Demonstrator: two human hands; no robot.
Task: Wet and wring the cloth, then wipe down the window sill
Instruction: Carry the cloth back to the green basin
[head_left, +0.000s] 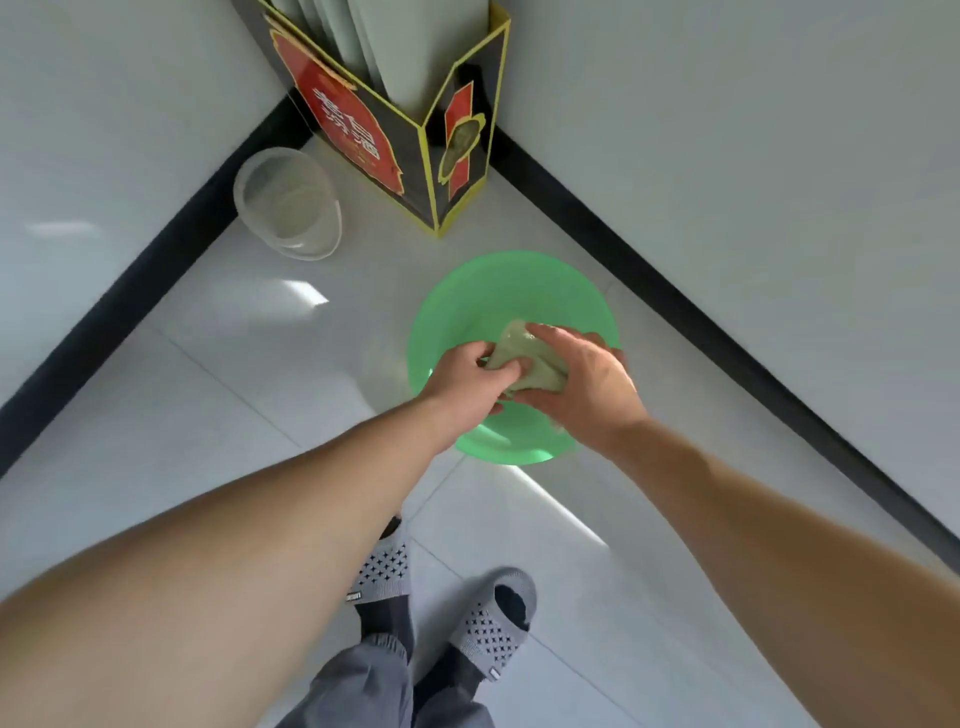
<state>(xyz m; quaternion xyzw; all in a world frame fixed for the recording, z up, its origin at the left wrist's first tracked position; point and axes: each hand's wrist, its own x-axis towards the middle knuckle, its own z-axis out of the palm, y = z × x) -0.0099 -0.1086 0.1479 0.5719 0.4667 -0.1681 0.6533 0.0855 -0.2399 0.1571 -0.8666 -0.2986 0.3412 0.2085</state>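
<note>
A pale green cloth (524, 358) is bunched up over a green plastic basin (483, 296) that stands on the white tiled floor. My left hand (467, 379) grips the cloth's left end with curled fingers. My right hand (582, 384) grips its right side, fingers wrapped over the top. Both hands hold the cloth above the basin's near half. The window sill is out of view.
A clear plastic tub (288, 202) stands by the left wall. A black, red and yellow cardboard box (395, 119) fills the corner behind the basin. Black skirting runs along both walls. My feet in grey slippers (493, 623) stand on the tiles below.
</note>
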